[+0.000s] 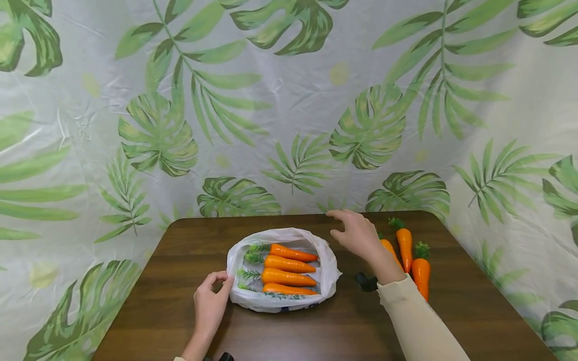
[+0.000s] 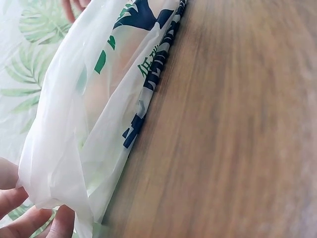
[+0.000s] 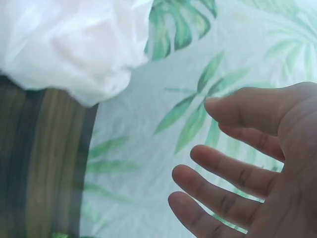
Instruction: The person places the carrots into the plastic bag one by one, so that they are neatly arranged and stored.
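A white plastic bag (image 1: 331, 283) lies with its mouth spread wide on the table. Inside it several orange carrots (image 1: 289, 277) with green tops are lined up in a row, tops to the left. My left hand (image 1: 212, 296) pinches the bag's left rim between thumb and fingers. Green and dark blue print shows along the bag's side (image 2: 99, 134) in the left wrist view. To the right of the bag my right hand (image 1: 358, 239) is raised and holds nothing. Its fingers are spread and slightly bent, apart from the bag, in the right wrist view.
Three more carrots (image 1: 405, 245) lie on the right of the brown wooden table (image 1: 189, 250), partly behind the right forearm. A leaf-patterned sheet (image 1: 298, 110) hangs behind the table and along its sides.
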`<state>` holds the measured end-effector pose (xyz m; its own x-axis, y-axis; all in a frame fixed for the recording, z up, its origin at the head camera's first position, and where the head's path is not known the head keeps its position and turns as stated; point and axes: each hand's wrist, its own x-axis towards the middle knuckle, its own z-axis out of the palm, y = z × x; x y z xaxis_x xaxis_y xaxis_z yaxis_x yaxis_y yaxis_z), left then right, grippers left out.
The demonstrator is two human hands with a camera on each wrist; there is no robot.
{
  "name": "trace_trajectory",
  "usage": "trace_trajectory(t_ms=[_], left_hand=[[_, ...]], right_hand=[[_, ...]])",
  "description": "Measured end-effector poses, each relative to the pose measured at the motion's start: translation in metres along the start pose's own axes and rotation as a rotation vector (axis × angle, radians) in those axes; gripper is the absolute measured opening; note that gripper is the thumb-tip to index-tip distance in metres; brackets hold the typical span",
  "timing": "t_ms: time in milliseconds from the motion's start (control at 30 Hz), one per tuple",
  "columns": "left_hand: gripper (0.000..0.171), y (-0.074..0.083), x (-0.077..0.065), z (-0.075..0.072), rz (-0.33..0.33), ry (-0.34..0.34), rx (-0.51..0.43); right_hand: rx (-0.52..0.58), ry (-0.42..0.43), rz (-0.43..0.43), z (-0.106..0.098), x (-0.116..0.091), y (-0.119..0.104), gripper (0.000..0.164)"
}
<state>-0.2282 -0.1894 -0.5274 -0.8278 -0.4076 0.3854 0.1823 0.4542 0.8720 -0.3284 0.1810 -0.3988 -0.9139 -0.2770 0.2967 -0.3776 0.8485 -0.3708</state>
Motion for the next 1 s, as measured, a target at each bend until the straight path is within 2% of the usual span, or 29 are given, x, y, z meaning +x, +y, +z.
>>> trace_trajectory(t_ms=[233, 500, 767, 1000], left_hand=[[0.008, 0.001, 0.001, 0.000, 0.002, 0.004, -0.003], [0.008, -0.003, 0.000, 0.002, 0.030, 0.024, 0.005], [0.008, -0.003, -0.001, 0.000, 0.006, 0.011, 0.002], [0.007, -0.002, 0.000, -0.001, 0.021, 0.006, -0.011]], right_hand=[[0.007, 0.031, 0.063, -0.005, -0.013, 0.033, 0.050], [-0.016, 0.058, 0.110, -0.001, -0.029, 0.069, 0.051], [0.012, -0.002, 0.154, 0.002, -0.043, 0.091, 0.053], [0.011, -0.024, 0.231, 0.008, -0.049, 0.105, 0.055]])
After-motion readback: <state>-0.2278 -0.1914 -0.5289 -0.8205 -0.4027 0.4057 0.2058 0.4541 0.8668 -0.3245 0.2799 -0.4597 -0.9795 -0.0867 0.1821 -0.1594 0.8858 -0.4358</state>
